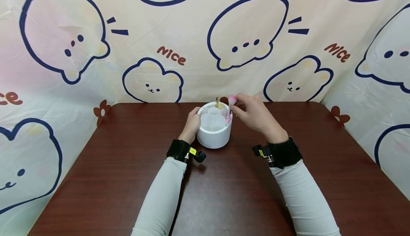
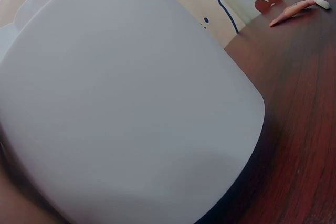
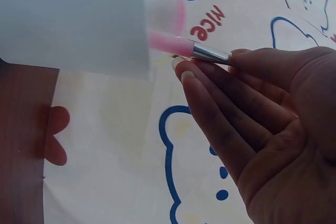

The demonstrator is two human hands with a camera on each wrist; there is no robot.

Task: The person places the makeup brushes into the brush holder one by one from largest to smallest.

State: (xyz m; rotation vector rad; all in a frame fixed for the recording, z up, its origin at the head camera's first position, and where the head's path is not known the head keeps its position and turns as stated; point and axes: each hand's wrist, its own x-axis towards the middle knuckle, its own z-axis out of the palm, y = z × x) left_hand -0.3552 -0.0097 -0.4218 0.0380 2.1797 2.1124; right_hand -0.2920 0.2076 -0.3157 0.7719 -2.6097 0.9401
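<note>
A round white organizer pot (image 1: 213, 140) with several inner compartments stands near the table's far edge. My left hand (image 1: 191, 125) holds it by its left side; the pot's wall (image 2: 131, 93) fills most of the left wrist view and hides most of that hand. At the pot's right rim, my right hand (image 1: 254, 113) pinches a makeup brush by its silver ferrule (image 3: 210, 53), thumb against fingertips. The brush has a pink handle (image 3: 170, 43) that runs down into the pot, and its pink-and-white bristles (image 1: 232, 100) point up. Yellowish brushes (image 1: 218, 104) stand in a back compartment.
The dark brown wooden table (image 1: 128, 179) extends around the pot. Close behind it hangs a cartoon-printed cloth (image 1: 192, 26). In the left wrist view, a slim pinkish thing with a pale end (image 2: 296, 11) lies on the table; its kind is unclear.
</note>
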